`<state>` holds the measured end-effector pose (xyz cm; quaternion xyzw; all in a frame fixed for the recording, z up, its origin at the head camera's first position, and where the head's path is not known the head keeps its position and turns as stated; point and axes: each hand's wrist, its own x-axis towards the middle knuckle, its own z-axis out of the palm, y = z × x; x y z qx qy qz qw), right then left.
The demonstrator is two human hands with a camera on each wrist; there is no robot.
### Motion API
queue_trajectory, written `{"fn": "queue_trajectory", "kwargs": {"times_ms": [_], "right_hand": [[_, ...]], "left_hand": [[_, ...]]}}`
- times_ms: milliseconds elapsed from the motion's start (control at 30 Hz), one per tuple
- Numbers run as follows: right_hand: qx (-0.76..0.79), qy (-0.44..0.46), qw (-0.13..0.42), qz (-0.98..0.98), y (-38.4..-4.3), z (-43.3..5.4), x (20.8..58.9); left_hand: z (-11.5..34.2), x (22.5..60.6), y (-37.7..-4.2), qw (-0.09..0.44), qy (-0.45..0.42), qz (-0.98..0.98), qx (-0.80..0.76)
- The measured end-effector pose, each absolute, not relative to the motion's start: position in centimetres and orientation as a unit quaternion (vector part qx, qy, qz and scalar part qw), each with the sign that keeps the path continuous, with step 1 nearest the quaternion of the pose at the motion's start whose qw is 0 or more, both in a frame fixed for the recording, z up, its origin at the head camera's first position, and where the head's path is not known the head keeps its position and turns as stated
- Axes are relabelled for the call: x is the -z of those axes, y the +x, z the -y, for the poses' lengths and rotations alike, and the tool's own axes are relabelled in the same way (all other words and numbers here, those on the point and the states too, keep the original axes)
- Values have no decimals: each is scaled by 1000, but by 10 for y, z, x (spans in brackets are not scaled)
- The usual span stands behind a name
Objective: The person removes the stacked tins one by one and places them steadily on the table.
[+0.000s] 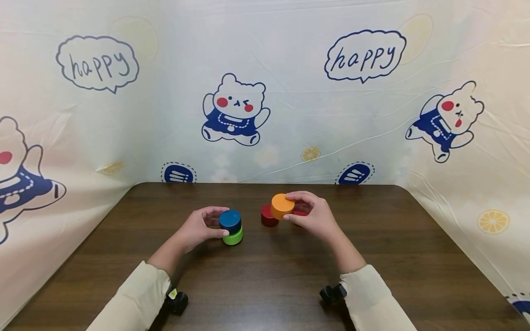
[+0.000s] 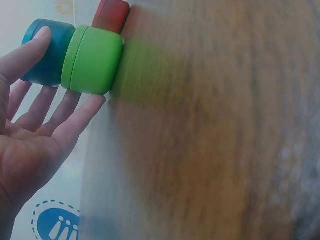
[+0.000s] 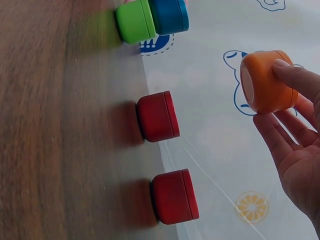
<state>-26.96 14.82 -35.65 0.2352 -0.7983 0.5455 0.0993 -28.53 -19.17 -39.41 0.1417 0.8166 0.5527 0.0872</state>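
Note:
Near the middle of the table, a blue round lidded container (image 1: 230, 221) sits on top of a bright green one (image 1: 233, 236). My left hand (image 1: 207, 225) grips the blue container from the left; in the left wrist view the thumb lies on its side, and fingertips reach the green container (image 2: 95, 60). My right hand (image 1: 313, 214) pinches an orange round container (image 3: 265, 82) between thumb and fingers, raised above the table. Two dark red containers of the same shape stand apart on the table, one red container (image 3: 158, 116) nearer the stack, the other red container (image 3: 175, 197) partly behind my right hand in the head view.
The dark brown wooden table (image 1: 265, 285) ends at a printed cloth backdrop (image 1: 298, 105) behind and along both sides. A black wrist camera (image 1: 177, 301) shows by the left sleeve, another black camera (image 1: 332, 293) by the right sleeve.

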Motion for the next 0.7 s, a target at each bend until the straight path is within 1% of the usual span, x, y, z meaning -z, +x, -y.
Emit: {"fn": "queue_trajectory", "kwargs": {"times_ms": [467,600,700], "right_hand": [[-563,201,85,797,-268,-156,361],[-563,185,77,801,-264,-156,356],[-562,180,76,804,-256,-156,347]], "left_hand": [[191,396,-286,85,141,-817,-552],[192,397,-288,85,135,-820,-550],[192,397,-288,85,133,-820,-550]]}}
